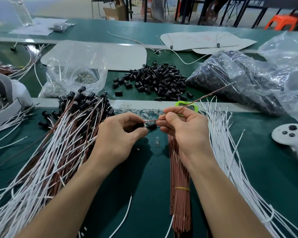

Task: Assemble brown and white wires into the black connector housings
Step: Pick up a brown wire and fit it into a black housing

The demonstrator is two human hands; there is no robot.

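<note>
My left hand (120,134) grips a black connector housing (140,125) between thumb and fingers at the middle of the green table. My right hand (181,129) pinches a brown wire (205,97), whose near end meets the housing and whose far end points up to the right. A second black housing (152,126) shows between the two hands. A bundle of brown wires (179,194) with a yellow band lies under my right wrist. Loose white wires (230,152) fan out on the right. Finished brown and white wire assemblies (58,143) are piled on the left.
A heap of loose black housings (155,79) lies beyond the hands, with plastic bags of parts (239,79) to its right and a clear bag (72,74) to its left. Small glass bulbs (141,112) lie near the hands. A white controller (292,136) rests at right.
</note>
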